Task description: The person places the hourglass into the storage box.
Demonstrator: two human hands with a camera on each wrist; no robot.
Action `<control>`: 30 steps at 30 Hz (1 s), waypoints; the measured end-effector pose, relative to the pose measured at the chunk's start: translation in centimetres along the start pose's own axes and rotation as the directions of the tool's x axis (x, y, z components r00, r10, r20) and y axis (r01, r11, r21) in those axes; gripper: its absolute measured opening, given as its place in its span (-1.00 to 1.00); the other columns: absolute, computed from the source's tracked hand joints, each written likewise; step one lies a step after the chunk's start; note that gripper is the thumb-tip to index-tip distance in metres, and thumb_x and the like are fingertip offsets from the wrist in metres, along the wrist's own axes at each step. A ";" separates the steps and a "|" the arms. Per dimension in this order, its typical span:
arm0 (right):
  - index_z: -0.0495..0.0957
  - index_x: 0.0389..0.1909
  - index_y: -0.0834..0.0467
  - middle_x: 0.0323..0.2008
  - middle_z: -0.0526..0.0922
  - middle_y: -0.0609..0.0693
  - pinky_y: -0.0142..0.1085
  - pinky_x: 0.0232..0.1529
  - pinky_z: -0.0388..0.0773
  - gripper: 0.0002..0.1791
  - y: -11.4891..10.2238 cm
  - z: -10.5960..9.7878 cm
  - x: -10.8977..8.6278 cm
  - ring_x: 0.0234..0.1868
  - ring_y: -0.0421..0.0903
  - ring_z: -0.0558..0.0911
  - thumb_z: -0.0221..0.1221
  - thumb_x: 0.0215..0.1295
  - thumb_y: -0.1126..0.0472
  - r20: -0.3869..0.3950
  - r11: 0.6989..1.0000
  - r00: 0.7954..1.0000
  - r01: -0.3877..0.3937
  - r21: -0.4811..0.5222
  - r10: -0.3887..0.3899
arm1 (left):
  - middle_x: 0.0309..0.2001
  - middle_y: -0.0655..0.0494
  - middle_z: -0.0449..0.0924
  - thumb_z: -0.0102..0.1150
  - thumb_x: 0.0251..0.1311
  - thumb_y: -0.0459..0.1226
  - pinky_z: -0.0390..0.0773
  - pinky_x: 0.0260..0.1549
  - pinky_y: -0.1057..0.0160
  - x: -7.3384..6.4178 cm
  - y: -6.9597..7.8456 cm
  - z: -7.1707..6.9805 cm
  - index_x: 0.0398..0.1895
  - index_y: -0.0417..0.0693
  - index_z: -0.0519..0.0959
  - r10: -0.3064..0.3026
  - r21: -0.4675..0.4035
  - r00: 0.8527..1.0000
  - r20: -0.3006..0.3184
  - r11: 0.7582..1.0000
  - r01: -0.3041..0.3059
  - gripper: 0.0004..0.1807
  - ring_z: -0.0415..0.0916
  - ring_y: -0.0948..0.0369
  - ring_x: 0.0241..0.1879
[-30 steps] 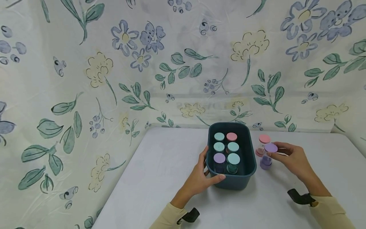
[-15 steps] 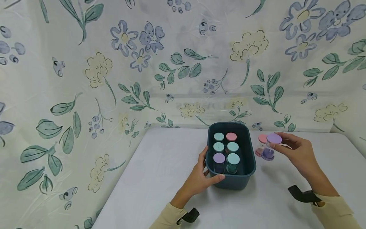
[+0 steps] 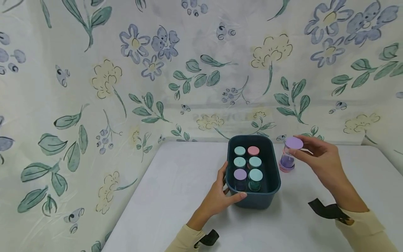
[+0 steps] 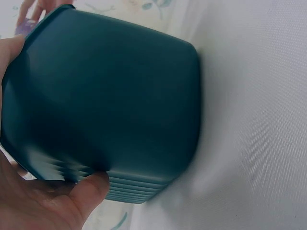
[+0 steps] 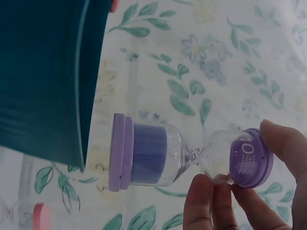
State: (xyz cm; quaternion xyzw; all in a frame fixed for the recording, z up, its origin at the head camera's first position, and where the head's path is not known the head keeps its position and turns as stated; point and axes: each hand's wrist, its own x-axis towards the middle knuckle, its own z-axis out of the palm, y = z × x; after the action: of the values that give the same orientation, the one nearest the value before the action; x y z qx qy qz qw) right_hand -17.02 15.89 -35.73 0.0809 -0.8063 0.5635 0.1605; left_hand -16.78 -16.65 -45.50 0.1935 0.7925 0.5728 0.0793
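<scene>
My right hand (image 3: 324,159) pinches a purple sand timer (image 5: 148,153) by its upper cap, between thumb and fingers. It is raised off the table beside the bin's right side, purple sand in its lower bulb. Behind it stands a pink sand timer (image 5: 42,218), mostly hidden in the head view. My left hand (image 3: 217,197) grips the near left corner of a dark teal bin (image 3: 255,202), thumb on the front rim. Inside stand several teal-capped timers (image 3: 255,174), a pink-capped one (image 3: 253,151) and a purple-capped one (image 3: 240,174), in two columns toward the left.
The bin rests on a white table (image 3: 176,175), whose surface extends on both sides of it. Behind the table hangs a floral cloth (image 3: 204,101). Bare bin floor (image 3: 269,168) shows along the bin's right side.
The right hand has lifted the purple sand timer off the table, first up and right, then left toward the bin, over the pink one in view. The left hand keeps its hold.
</scene>
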 end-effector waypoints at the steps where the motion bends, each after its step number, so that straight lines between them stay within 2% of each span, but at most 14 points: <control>1: 0.53 0.34 0.19 0.04 0.60 -0.47 -0.75 0.02 0.52 -0.46 -0.2 0.3 0.0 0.07 -0.49 0.59 0.36 0.37 0.20 0.008 1.000 1.000 0.013 0.010 -0.013 | 0.65 0.13 0.03 0.42 0.18 0.15 0.47 0.38 -0.21 0.0 0.0 0.0 0.68 0.38 -0.28 -0.001 0.000 1.000 0.001 1.000 0.001 0.23 0.17 -0.01 0.58; 5: 0.53 0.32 0.24 0.04 0.62 -0.45 -0.71 0.04 0.54 -0.49 -1.0 1.4 -0.2 0.04 -0.45 0.62 0.34 0.37 0.25 0.045 0.998 0.998 0.042 0.057 -0.044 | 0.66 0.11 0.02 0.41 0.19 0.16 0.46 0.38 -0.22 -0.1 0.0 0.0 0.68 0.37 -0.29 0.000 0.001 1.000 0.002 1.000 0.000 0.23 0.17 -0.03 0.59; 9: 0.54 0.29 0.26 0.00 0.65 -0.42 -0.66 0.03 0.60 -0.50 -1.6 2.8 -0.3 -0.01 -0.40 0.66 0.35 0.37 0.26 0.085 0.994 0.995 0.037 0.102 -0.046 | 0.66 0.12 0.02 0.41 0.18 0.17 0.45 0.39 -0.23 0.0 0.0 0.1 0.68 0.37 -0.28 -0.003 0.002 1.000 -0.001 1.000 0.003 0.23 0.16 -0.03 0.59; 15: 0.60 0.23 0.23 -0.06 0.66 -0.36 -0.63 0.03 0.61 -0.53 -2.0 5.0 -0.6 -0.05 -0.36 0.66 0.38 0.33 0.25 0.130 0.993 0.990 0.037 0.115 -0.052 | 0.66 0.11 0.01 0.41 0.18 0.19 0.44 0.39 -0.24 0.0 0.1 0.1 0.68 0.37 -0.29 -0.008 0.005 1.000 -0.001 1.000 0.008 0.23 0.15 -0.04 0.60; 17: 0.61 0.20 0.24 -0.06 0.67 -0.27 -0.61 0.03 0.63 -0.56 -2.0 5.6 -0.7 -0.06 -0.34 0.66 0.39 0.31 0.27 0.146 0.991 0.988 0.040 0.125 -0.058 | 0.66 0.11 0.01 0.40 0.18 0.20 0.44 0.39 -0.24 0.0 0.1 0.1 0.68 0.37 -0.29 -0.009 0.005 1.000 0.001 1.000 0.009 0.23 0.15 -0.04 0.60; 22: 0.61 0.18 0.29 0.04 0.70 0.13 -0.57 0.01 0.66 -0.55 -1.7 7.1 -0.7 -0.09 -0.35 0.70 0.40 0.29 0.29 0.191 0.990 0.980 0.036 0.134 -0.061 | 0.66 0.10 0.01 0.39 0.19 0.21 0.43 0.39 -0.25 0.0 0.1 0.1 0.68 0.35 -0.29 -0.005 0.005 1.000 0.005 1.000 0.005 0.23 0.14 -0.05 0.60; 24: 0.60 0.19 0.29 0.08 0.69 0.24 -0.56 0.00 0.67 -0.53 -1.6 7.5 -0.8 -0.10 -0.35 0.72 0.41 0.28 0.29 0.212 0.990 0.976 0.022 0.136 -0.051 | 0.67 0.11 0.01 0.40 0.18 0.20 0.43 0.39 -0.24 0.1 0.0 0.1 0.68 0.36 -0.29 -0.003 0.007 1.000 0.004 1.000 0.003 0.23 0.14 -0.05 0.61; 26: 0.60 0.20 0.28 0.11 0.69 0.26 -0.54 0.00 0.67 -0.51 -1.6 7.9 -1.0 -0.09 -0.31 0.74 0.42 0.26 0.27 0.233 0.990 0.972 -0.004 0.139 -0.028 | 0.67 0.12 0.01 0.40 0.18 0.20 0.44 0.38 -0.24 0.1 0.0 0.1 0.68 0.37 -0.28 -0.002 0.012 1.000 0.001 1.000 0.002 0.23 0.15 -0.05 0.61; 30: 0.61 0.20 0.24 0.10 0.70 0.23 -0.46 0.01 0.71 -0.50 -1.6 8.6 -1.2 -0.03 -0.11 0.78 0.44 0.25 0.21 0.260 0.993 0.966 -0.036 0.114 0.005 | 0.68 0.16 -0.03 0.40 0.17 0.21 0.45 0.38 -0.23 0.1 -0.1 0.1 0.68 0.38 -0.28 -0.001 0.019 1.000 -0.002 1.000 0.001 0.23 0.14 -0.05 0.61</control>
State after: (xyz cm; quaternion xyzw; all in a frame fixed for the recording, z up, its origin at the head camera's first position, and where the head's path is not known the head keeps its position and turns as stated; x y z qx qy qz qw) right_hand -16.84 7.20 -37.44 0.1551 -0.7864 0.5964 0.0428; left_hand -16.83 -16.53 -45.63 0.1930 0.7982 0.5654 0.0771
